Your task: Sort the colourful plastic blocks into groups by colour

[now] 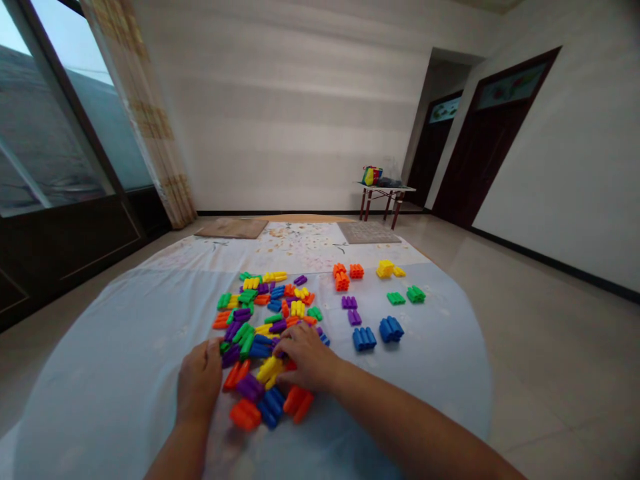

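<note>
A heap of ribbed plastic building blocks in red, yellow, green, blue and purple lies on the cloth, with a yellow block (270, 370) and a purple block (250, 387) near its front. My left hand (200, 380) rests at the heap's left edge, its fingers loosely bent beside a dark purple block (231, 356); nothing shows in its grasp. Over the heap's right side reaches my right hand (309, 357), thumb and fingers apart above the blocks. Its fingertips partly cover the pieces beneath. Closest to me are a blue block (271, 407) and two orange-red ones.
Right of the heap, blocks sit grouped by colour: orange (341, 280), yellow (385, 269), green (415, 294), purple (354, 317) and blue (391, 329). Two flat boards, one brown (233, 229) and one greyish (369, 233), lie at the round table's far side. A small table (387, 189) stands beyond.
</note>
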A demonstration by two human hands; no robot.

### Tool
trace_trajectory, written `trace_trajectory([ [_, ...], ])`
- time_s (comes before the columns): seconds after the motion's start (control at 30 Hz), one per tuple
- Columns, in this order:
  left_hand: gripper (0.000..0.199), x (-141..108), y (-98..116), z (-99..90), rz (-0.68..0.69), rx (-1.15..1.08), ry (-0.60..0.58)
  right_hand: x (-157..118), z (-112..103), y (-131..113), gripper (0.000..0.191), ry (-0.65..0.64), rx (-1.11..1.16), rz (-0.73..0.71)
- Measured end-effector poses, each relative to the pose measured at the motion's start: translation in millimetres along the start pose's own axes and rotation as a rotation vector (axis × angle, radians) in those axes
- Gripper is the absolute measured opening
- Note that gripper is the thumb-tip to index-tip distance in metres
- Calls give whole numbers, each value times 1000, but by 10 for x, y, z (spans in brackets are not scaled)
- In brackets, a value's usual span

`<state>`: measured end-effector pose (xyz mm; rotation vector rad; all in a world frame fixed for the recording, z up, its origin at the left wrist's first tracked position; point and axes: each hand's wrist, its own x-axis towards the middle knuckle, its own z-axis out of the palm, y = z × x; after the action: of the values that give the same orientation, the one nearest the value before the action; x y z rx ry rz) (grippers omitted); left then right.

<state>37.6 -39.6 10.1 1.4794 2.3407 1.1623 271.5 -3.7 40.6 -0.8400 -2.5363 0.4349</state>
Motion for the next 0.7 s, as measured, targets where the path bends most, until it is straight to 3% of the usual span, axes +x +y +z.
trace_trajectory([
  [0.23, 49, 29, -51, 17, 8, -10, -8, -28, -92, -33, 24, -7, 91, -48],
  [0.4, 50, 19, -45, 32, 8, -14, -11, -91, -222, 73, 20, 158, -81, -14],
  [0.6, 53, 3, -33, 41, -7, -18, -7, -178, -302, 174, 20, -42, -66, -98],
  [0.7, 53, 1, -44, 41, -13, -9, -11, -143, -395, 199, 26, -56, 18, -97],
])
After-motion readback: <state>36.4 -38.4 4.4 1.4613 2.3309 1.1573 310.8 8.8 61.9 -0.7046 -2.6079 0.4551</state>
